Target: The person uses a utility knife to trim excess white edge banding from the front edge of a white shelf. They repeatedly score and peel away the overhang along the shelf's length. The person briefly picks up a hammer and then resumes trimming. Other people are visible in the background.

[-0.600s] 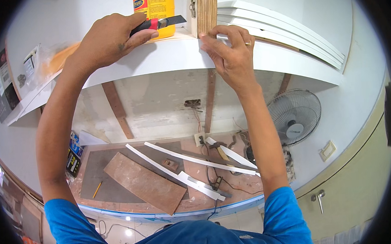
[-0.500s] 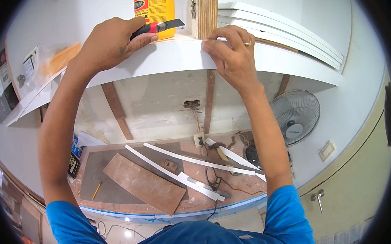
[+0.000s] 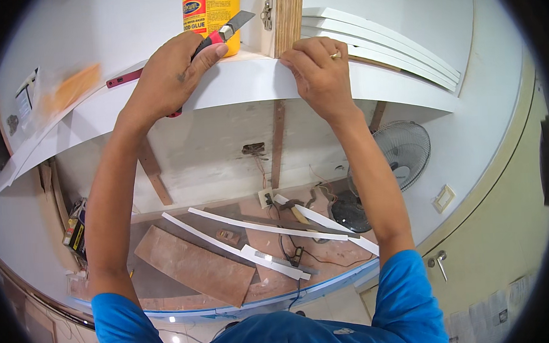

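My left hand [image 3: 172,78] is closed on a red-and-black knife [image 3: 231,23], its broad blade tilted up and right in front of a yellow glue bottle [image 3: 199,8]. My right hand [image 3: 319,77] has its fingers pinched at the top edge of the white curved shelf front [image 3: 234,81], just below a wooden upright [image 3: 288,27] with a metal hinge [image 3: 267,15] beside it. Whatever those fingertips hold, if anything, is hidden. A narrow red object [image 3: 120,78] lies on the shelf left of my left hand.
White panels [image 3: 373,44] are stacked at right, a plastic bag [image 3: 69,88] at left. Below are a bench [image 3: 269,270] with a brown board [image 3: 193,264], white strips [image 3: 264,227], a hammer [image 3: 298,212] and cables. A fan [image 3: 408,153] stands right, near a door [image 3: 479,236].
My left hand has moved slightly down and the knife blade now tilts more steeply upward. The view has shifted slightly, and the red object at left has come into sight.
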Tool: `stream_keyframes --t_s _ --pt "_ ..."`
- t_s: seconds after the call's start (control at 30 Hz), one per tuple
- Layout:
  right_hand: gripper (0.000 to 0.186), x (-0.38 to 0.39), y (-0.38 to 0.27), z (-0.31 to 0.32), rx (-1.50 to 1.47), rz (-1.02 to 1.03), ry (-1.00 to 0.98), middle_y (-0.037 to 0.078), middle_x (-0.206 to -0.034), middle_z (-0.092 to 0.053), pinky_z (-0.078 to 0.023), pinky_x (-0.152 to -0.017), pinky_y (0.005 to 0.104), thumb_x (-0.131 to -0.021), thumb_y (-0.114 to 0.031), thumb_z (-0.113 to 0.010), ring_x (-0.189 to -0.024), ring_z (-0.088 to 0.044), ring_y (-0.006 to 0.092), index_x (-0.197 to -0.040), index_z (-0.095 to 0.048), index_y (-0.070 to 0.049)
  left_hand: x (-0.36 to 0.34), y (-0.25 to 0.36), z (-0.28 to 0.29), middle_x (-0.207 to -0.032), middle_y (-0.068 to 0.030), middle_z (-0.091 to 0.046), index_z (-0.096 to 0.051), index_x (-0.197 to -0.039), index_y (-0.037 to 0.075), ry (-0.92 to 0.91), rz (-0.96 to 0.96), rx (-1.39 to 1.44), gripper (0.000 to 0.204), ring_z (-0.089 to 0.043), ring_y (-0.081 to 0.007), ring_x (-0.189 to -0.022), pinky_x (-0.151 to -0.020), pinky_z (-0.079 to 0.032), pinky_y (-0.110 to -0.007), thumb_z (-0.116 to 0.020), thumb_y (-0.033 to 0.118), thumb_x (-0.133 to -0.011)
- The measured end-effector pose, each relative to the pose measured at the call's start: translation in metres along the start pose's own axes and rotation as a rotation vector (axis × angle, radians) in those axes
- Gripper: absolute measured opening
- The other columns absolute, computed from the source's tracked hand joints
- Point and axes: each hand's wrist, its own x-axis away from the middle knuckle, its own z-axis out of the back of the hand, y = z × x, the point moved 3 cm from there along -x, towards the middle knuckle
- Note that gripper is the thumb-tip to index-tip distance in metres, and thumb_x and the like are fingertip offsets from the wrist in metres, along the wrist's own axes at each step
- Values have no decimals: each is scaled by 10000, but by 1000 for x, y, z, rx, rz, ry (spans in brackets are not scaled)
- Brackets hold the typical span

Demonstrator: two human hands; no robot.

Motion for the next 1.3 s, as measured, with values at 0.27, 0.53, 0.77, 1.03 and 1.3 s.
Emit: stream_keyframes --t_s 0.27,0.53,0.77,1.03,1.3 --pt "105 14 21 12 171 -121 29 47 -984 -645 -388 -899 403 -951 -167 -695 -895 -617 204 -926 -646 -77 2 1 -1 -925 -156 -637 -654 -975 0 63 -30 -21 606 -620 -334 -892 -809 -496 -460 -517 582 -1067" --pt "187 -3 -28 12 -203 -509 17 34 -935 -699 -464 -812 368 -872 -141 -825 -792 -618 210 -1038 -757 -88 3 0 -7 -899 -145 -650 -649 -967 22 111 5 -87 601 -623 -328 -877 -786 -493 -454 -489 590 -1077" --pt "196 23 -20 3 -11 -152 20 53 -1017 -692 -515 -840 389 -844 -43 -796 -899 -657 250 -1029 -763 -99 3 0 -10 -892 -136 -657 -648 -970 32 134 -18 -91 591 -635 -321 -890 -784 -500 -458 -490 592 -1075" --pt "157 5 -24 17 -205 -365 10 80 -987 -695 -573 -750 365 -879 -27 -771 -900 -692 270 -1027 -753 -75 4 -3 -8 -900 -131 -666 -673 -976 38 128 -11 -95 603 -646 -317 -888 -779 -510 -464 -482 602 -1072" --pt "154 -13 -19 13 83 27 -215 63 -970 -663 -574 -755 387 -858 -36 -728 -896 -677 256 -1010 -716 -60 6 -2 -8 -910 -133 -675 -686 -979 45 135 -9 -78 613 -647 -319 -896 -791 -511 -473 -472 612 -1071"
